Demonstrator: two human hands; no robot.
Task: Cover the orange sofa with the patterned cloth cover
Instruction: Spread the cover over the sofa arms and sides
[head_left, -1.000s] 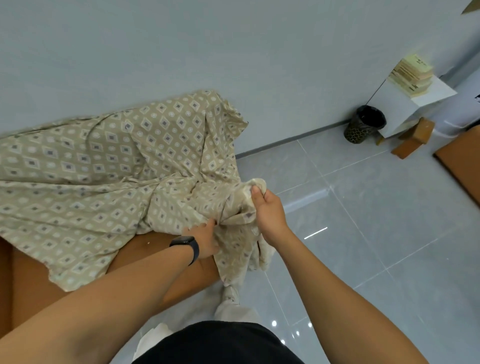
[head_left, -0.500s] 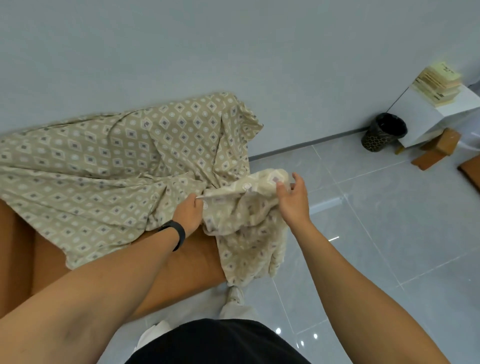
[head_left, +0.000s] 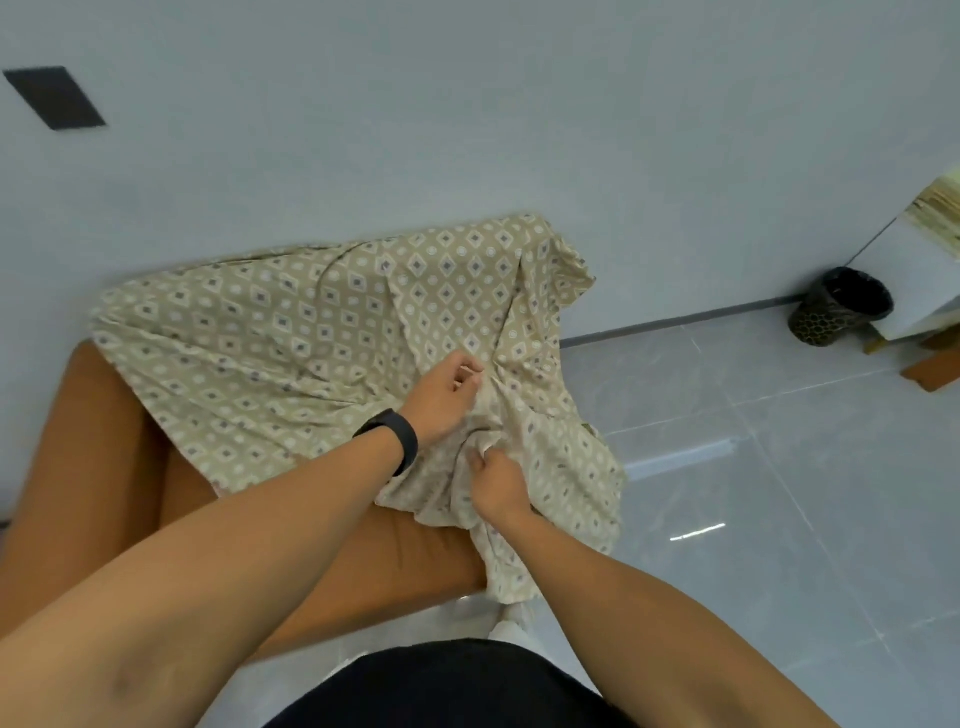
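So we've got the patterned cloth cover (head_left: 322, 332) bunched over the back and the right end of the orange sofa (head_left: 98, 457), and the thing that matters for what comes next is that most of the bare sofa lies to the left of where we're holding, running along the wall (head_left: 467, 104), so the slack has to travel left and toward us along that long axis. Our right hand (head_left: 496, 480) has its fingers curled tight around a wad of fabric at the front corner, and our left hand (head_left: 444, 400), the one with the black wristband (head_left: 389, 441), sits just above it with fingers loosely bent, pressing on the cloth; can't really tell if it's pinching a fold or only resting there. The left hand is nearer the uncovered side, so we'd guess it does the spreading. The cover looks thin and limp, beige with a diamond-and-dot print, heavily creased, one end hanging toward the glossy tile floor (head_left: 753, 493). The sofa looks smooth, kinda leathery.
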